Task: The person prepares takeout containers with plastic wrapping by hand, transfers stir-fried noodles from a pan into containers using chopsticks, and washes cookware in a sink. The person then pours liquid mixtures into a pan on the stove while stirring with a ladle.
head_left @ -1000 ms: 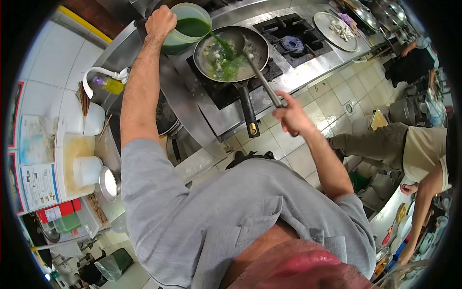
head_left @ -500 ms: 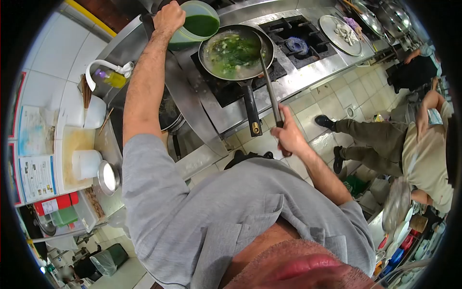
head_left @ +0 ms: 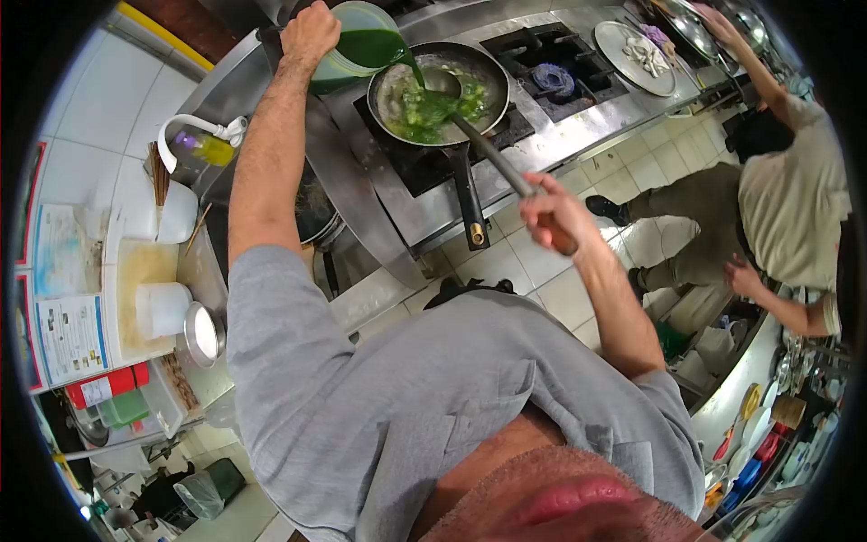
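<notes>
My left hand (head_left: 311,36) grips the rim of a clear plastic container (head_left: 368,18), tipped toward the frying pan (head_left: 499,77). Green liquid (head_left: 368,50) runs from its lip in a thin stream into the pan. Pale broth with green sauce and small chunks (head_left: 420,113) fills the pan, which sits on a burner with its black handle (head_left: 470,203) toward me. My right hand (head_left: 558,215) is closed around the wooden end of a ladle (head_left: 497,161). The ladle's bowl is in the pan, near the falling stream.
A lit burner (head_left: 553,81) is right of the pan, then a metal plate (head_left: 619,45) with pale pieces. At left are a white tap (head_left: 194,122), a bottle (head_left: 212,149) and a metal bowl (head_left: 203,334). Another person (head_left: 790,190) stands at right, one arm reaching toward the stove.
The container has tipped further and green liquid now pours out. The ladle's bowl has swung left across the pan, and my right hand has risen. The other person has reached toward the stove.
</notes>
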Demonstrator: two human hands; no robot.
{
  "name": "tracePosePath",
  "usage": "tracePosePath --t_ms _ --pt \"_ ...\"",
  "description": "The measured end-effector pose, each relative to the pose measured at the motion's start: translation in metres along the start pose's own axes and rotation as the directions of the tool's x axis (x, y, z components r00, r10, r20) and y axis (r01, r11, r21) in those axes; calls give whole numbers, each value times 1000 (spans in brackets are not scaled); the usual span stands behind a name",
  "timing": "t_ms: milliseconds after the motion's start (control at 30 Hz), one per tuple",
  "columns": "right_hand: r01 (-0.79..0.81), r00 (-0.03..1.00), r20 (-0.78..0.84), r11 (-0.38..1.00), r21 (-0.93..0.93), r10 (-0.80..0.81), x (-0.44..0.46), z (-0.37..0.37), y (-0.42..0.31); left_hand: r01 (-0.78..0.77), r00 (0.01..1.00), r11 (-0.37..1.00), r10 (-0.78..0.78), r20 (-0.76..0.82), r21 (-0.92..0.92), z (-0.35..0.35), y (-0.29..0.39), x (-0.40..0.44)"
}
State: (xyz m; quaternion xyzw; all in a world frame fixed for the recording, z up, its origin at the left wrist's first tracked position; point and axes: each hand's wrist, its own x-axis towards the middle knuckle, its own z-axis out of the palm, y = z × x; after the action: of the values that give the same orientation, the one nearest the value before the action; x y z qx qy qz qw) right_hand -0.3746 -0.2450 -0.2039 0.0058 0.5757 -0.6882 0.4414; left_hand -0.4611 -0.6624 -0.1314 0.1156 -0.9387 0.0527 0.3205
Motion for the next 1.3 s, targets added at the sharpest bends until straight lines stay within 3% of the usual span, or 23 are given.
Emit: tracePosePath --t_ms 33,67,100,167,233,333,433,467,533,567,667,700,767,833,867,900,967,1067,1100,1167,1233,1267,1300 --pt "2 997 73 992 124 -11 7 -6 -4 -26 1000 1000 26 -15 0 -2 0 1" --pt "54 999 1 996 -69 -54 10 -4 2 -28 999 1000 28 -18 0 -3 1 2" --pt "56 998 2 996 -68 -56 7 3 11 11 1000 1000 -11 2 -1 -4 1 3" --pt "30 967 -180 780 -625 -181 -17 29 24 56 998 998 -56 19 3 -6 -4 5" --pt "139 966 -97 794 -592 -241 -21 30 34 57 998 998 -57 -9 8 -5 -10 5" --pt "-18 1000 7 995 99 18 -16 23 10 14 996 999 -17 -83 -43 4 -22 8" --pt "-12 999 49 999 37 10 20 -7 -6 10 996 999 -14 -83 -45 1 -20 11" --pt "58 997 -32 964 -261 -69 23 -4 4 10 996 999 -14 -88 -44 0 -20 13" --pt "123 957 -92 672 -730 -276 17 9 30 54 998 997 -56 -37 -58 -2 -20 13" --pt "130 956 -85 666 -734 -280 5 20 33 60 997 997 -62 -44 -55 -6 -17 13" --pt "19 999 -41 973 -231 -29 -29 49 21 24 999 997 -28 -46 -79 -15 -4 6" --pt "19 999 -44 973 -230 -30 -20 37 18 45 998 997 -47 -31 -69 -14 -2 7" --pt "-78 991 133 928 364 31 13 -8 3 60 998 996 -61 -13 -63 -14 5 7" --pt "-83 974 225 940 331 7 19 -15 1 120 991 991 -117 59 -63 -19 9 8" --pt "37 999 38 991 -126 -33 14 -3 9 120 992 991 -116 56 -60 -18 8 8" --pt "62 982 -113 820 -569 -152 6 10 19 112 992 990 -106 74 -83 -16 6 7" --pt "-6 973 -180 767 -641 -143 -20 37 29 111 991 988 -102 91 -107 -8 0 5" --pt "-13 1000 1 996 -84 13 -36 46 20 -1 999 999 4 43 -52 -1 -5 1" --pt "-15 1000 -3 997 -80 14 -25 30 12 -3 999 999 5 39 -54 -2 -4 0" --pt "-107 989 136 938 331 64 1 -7 -6 -10 999 998 12 33 -61 -2 0 0" --pt "-58 992 122 977 203 34 7 -3 -2 54 993 998 -51 102 -24 -4 -1 2" --pt "42 998 -40 981 -191 -51 7 11 15 56 994 998 -54 99 -21 -4 -3 1" --pt "69 970 -156 823 -563 -188 4 20 33 14 998 1000 -12 69 -24 -1 -6 -2"
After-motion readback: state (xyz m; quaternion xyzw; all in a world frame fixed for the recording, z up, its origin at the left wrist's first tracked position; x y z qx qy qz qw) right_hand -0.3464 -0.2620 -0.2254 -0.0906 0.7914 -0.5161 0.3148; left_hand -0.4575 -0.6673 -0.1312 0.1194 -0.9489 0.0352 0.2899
